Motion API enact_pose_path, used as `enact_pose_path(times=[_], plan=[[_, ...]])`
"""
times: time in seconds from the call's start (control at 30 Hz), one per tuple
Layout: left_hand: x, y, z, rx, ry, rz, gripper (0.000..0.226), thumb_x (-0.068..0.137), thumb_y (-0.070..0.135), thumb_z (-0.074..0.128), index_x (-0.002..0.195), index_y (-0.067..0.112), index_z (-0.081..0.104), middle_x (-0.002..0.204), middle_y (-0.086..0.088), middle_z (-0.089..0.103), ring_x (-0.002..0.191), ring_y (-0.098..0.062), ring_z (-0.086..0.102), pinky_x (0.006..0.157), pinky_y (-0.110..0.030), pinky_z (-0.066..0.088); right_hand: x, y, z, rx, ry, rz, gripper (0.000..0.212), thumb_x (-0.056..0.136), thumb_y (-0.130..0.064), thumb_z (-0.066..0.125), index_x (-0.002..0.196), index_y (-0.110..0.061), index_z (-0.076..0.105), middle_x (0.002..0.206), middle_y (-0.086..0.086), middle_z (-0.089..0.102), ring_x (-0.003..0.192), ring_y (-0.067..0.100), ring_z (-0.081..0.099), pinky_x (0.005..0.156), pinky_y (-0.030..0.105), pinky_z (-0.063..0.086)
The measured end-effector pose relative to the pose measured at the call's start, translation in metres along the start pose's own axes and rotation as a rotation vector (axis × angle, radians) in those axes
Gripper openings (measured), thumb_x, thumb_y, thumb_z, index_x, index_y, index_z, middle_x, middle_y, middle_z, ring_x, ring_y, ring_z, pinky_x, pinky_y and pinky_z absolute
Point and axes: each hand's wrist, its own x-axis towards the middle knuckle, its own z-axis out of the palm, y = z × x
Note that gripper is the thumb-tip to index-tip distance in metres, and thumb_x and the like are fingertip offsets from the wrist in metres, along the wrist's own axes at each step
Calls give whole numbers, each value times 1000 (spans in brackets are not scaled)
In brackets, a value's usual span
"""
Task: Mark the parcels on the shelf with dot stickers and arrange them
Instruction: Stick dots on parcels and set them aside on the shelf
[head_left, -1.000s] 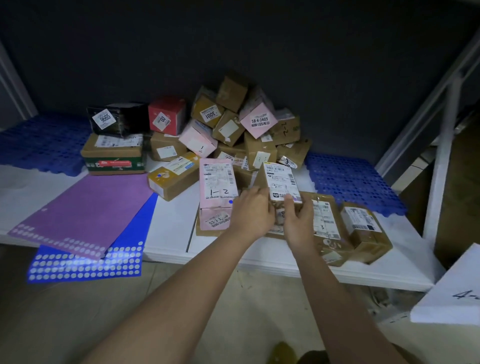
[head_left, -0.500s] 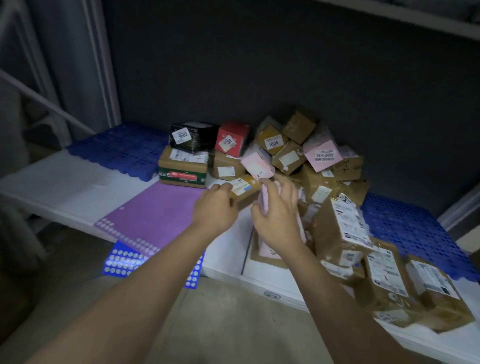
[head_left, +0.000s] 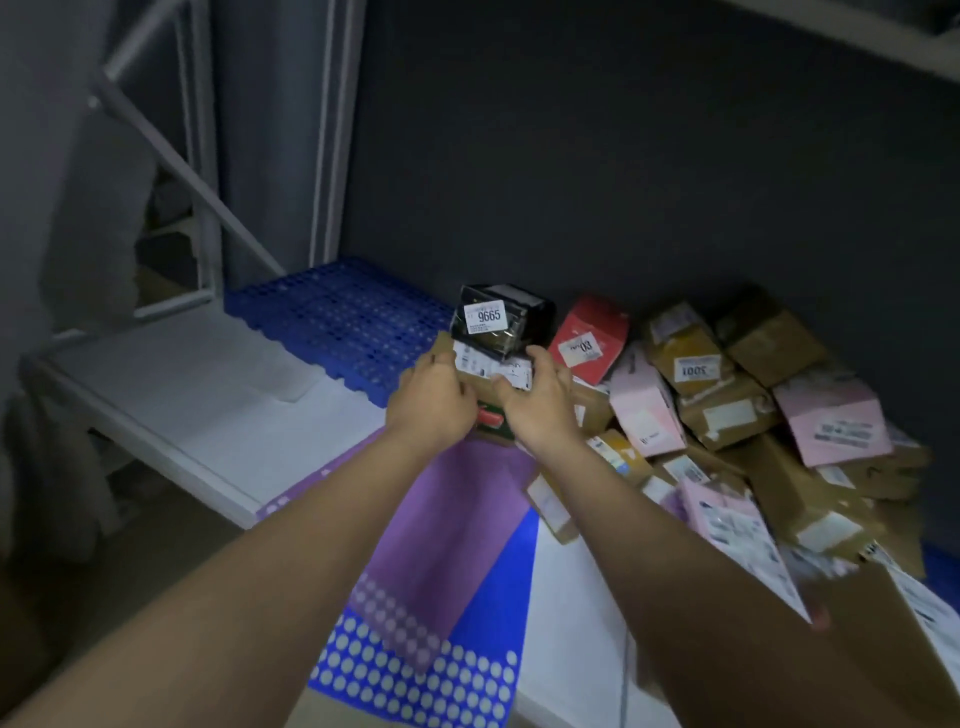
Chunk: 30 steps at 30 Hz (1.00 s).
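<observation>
Gripping flat cardboard parcel (head_left: 480, 387), left hand (head_left: 434, 400), right hand (head_left: 537, 402).

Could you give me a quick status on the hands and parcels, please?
Left hand and right hand grip brown parcel. Black box rides on top. Parcel pile crowds right.

Both hands left the pink parcel; left hand (head_left: 434, 402) and right hand (head_left: 537, 405) now grip the flat brown box (head_left: 470, 387) under the black box (head_left: 498, 322).

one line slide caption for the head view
Both hands grip a brown parcel carrying a black box.
</observation>
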Motion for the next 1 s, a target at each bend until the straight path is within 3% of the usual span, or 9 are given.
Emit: enact_pose_path(times=[0.17,0.3,0.4,0.57,0.63,0.7,0.83,0.93,1.0], plan=[[59,-10,4,-113,2,26,47,93,14,46,138,7,37,140,-18,41,129,-33,40,104,-39,36,63,-5,18,99,58,19,74,90,-36,63,150,-30,20,145,13,25,125,28,45,92,20,31],[96,-11,13,-231,-25,52,64,93,10,45,150,7,15,155,-12,21,142,-25,24,112,-33,24,102,-2,36,67,88,76,86,83,-45,67,150,-36,14,147,15,22,131,35,38,106,34,31],[115,-10,22,-327,-37,54,72,91,3,44,152,9,6,159,-8,7,147,-19,8,118,-32,13,118,7,49,63,97,70,83,83,-39,69,149,-32,19,141,18,37,127,35,42,107,39,35],[123,-16,38,-429,-96,87,75,76,2,46,147,16,27,148,-10,35,135,-25,36,111,-45,32,117,18,58,193,217,-26,64,83,-4,65,139,-20,38,125,10,60,114,27,56,97,34,44],[117,-11,36,-474,-44,83,58,77,8,47,134,20,41,133,-9,46,124,-24,45,107,-39,37,110,19,58,246,252,-53,61,83,0,63,136,-22,41,125,8,60,114,26,57,97,38,46],[106,-7,28,-507,22,32,47,94,21,46,140,17,36,138,-9,35,124,-23,43,105,-31,33,96,20,55,284,269,-113,60,84,-2,63,134,-26,40,128,5,58,116,23,55,97,39,46],[80,-7,5,-523,86,-9,47,99,49,28,129,17,45,135,-6,35,116,-20,45,94,-28,29,50,18,40,382,279,-227,57,86,-3,64,132,-29,41,131,-2,54,120,14,51,100,35,45],[52,-8,-13,-654,17,-94,51,88,68,36,99,20,50,117,-6,52,99,-20,53,94,-34,39,3,14,29,503,232,-278,56,87,0,63,131,-29,43,130,-11,52,122,5,50,102,37,46],[27,-7,-23,-762,-55,-152,56,79,73,47,94,18,45,104,-4,58,100,-22,60,94,-44,48,-29,14,22,510,200,-290,57,87,0,63,130,-30,44,133,-10,50,124,6,49,101,38,47]])
